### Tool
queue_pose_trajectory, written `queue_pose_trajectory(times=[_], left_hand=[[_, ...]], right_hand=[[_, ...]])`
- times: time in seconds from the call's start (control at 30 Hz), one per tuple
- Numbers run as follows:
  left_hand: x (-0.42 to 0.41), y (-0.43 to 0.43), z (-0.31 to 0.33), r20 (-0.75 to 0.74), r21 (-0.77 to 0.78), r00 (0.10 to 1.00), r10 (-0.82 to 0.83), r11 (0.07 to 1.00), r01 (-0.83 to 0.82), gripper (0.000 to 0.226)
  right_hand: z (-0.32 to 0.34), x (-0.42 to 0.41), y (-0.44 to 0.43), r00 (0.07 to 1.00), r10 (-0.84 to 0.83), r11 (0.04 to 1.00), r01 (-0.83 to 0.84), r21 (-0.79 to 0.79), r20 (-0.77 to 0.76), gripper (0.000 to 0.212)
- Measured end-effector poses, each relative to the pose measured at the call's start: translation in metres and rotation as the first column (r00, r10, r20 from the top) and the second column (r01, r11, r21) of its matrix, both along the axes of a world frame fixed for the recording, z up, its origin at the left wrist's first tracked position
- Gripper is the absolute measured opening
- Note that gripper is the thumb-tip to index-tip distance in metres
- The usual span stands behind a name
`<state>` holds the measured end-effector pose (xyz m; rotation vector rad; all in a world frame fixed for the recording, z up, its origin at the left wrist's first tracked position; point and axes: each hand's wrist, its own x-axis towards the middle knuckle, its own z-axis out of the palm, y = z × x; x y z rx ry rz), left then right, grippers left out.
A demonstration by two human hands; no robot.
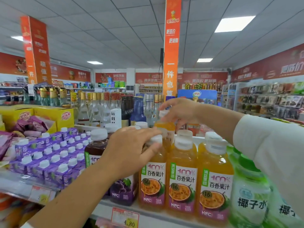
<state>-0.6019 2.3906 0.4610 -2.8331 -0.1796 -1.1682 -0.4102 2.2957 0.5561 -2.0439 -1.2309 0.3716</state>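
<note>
I was stocking passion-fruit juice on the shelf (105, 207). My right hand (179, 111) pinched the white cap of the raised bottle (166, 129), which hung above the back of the row, not yet set down. My left hand (131, 148) curled over the cap and neck of the front bottle (153, 183), which stood at the shelf's front edge, touching the neighbour bottles (182, 180) on its right. Three labels already faced out in a line, so I judged the front done. What was left was seating the raised bottle behind and letting go. A grape juice bottle (97, 150) stood just left, with purple cartons (54, 155) beyond
</note>
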Motion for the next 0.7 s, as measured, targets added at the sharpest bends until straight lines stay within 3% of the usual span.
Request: queue_pose_trajectory(times=[0.13, 0.3, 0.43, 0.6, 0.7], left_hand=[[0.000, 0.000, -0.001, 0.037, 0.018, 0.999, -0.012, 1.000, 0.011, 0.043], [0.001, 0.001, -0.002, 0.018, 0.003, 1.000, 0.013, 1.000, -0.013, 0.051], [0.000, 0.000, 0.000, 0.008, -0.011, 1.000, 0.021, 1.000, -0.021, 0.055], [0.000, -0.001, 0.005, -0.048, -0.053, 0.998, 0.042, 0.998, -0.044, 0.057], [0.002, 0.001, 0.008, -0.091, -0.059, 0.995, 0.046, 0.997, -0.052, 0.057]], right_hand=[[-0.019, 0.008, 0.016, 0.992, 0.081, 0.981, -0.063, -0.186, 0.093, 0.039], [-0.021, 0.009, 0.021, 0.984, 0.145, 0.956, -0.112, -0.271, 0.106, 0.032], [-0.002, -0.002, 0.008, 0.972, 0.177, 0.949, -0.127, -0.287, 0.156, 0.041], [0.023, -0.041, -0.052, 0.907, 0.172, 0.981, -0.123, -0.149, 0.385, 0.022], [0.014, -0.064, -0.083, 0.787, 0.211, 0.958, -0.050, -0.281, 0.580, 0.024]])
